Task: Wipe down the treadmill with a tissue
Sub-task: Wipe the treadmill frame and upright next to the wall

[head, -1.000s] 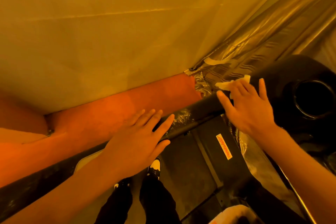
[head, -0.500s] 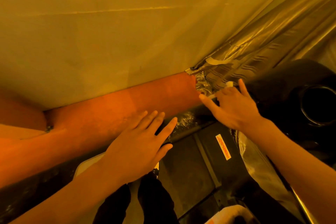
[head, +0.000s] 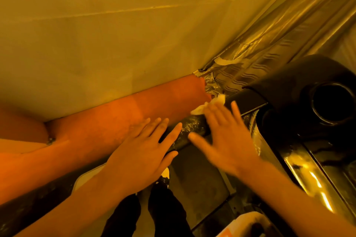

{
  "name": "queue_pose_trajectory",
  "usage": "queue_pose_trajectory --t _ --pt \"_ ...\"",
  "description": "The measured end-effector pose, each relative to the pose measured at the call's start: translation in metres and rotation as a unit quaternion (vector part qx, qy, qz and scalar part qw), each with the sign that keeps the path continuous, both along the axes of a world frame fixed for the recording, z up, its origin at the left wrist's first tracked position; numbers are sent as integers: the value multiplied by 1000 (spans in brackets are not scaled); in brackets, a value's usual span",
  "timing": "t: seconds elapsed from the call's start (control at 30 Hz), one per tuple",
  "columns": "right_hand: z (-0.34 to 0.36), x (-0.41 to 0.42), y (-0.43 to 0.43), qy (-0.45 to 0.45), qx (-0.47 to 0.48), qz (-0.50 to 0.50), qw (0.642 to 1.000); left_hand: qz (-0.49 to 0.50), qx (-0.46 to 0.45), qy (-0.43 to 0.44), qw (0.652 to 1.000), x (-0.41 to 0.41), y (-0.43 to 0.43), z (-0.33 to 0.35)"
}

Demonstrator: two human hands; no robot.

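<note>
The treadmill's black handrail (head: pixel 192 129) runs from lower left up to the dark console (head: pixel 300 90) at the right. My left hand (head: pixel 146 150) rests flat on the rail with straight fingers. My right hand (head: pixel 225 136), blurred by motion, lies spread over the rail just right of it and presses a crumpled white tissue (head: pixel 208 105) under its fingertips. The tissue pokes out beyond the fingers next to the rail's upper end. The dark treadmill deck (head: pixel 198 175) lies below both hands.
A wall with an orange skirting (head: pixel 115 119) runs close behind the rail. Crinkled foil sheeting (head: pixel 269 54) covers the corner at upper right. A round cup holder (head: pixel 333 102) sits in the console. My legs in dark trousers (head: pixel 163 215) stand below.
My right hand with the tissue has slid down the rail toward my left hand and its fingers are now spread flat. My left hand has stayed on the rail.
</note>
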State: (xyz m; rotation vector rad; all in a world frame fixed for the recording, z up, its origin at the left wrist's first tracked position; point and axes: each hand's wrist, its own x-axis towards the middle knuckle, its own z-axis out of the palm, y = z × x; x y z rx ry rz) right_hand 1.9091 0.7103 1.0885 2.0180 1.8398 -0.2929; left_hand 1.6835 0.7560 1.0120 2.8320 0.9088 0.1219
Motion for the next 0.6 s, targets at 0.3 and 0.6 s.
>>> queue_pose_trajectory --t 0.3,0.6 --pt "0 35 -18 -108 139 -141 974 -3 4 5 1000 1 0 -2" --pt "-6 52 -40 -114 181 -127 969 -7 0 27 1000 1 1 0"
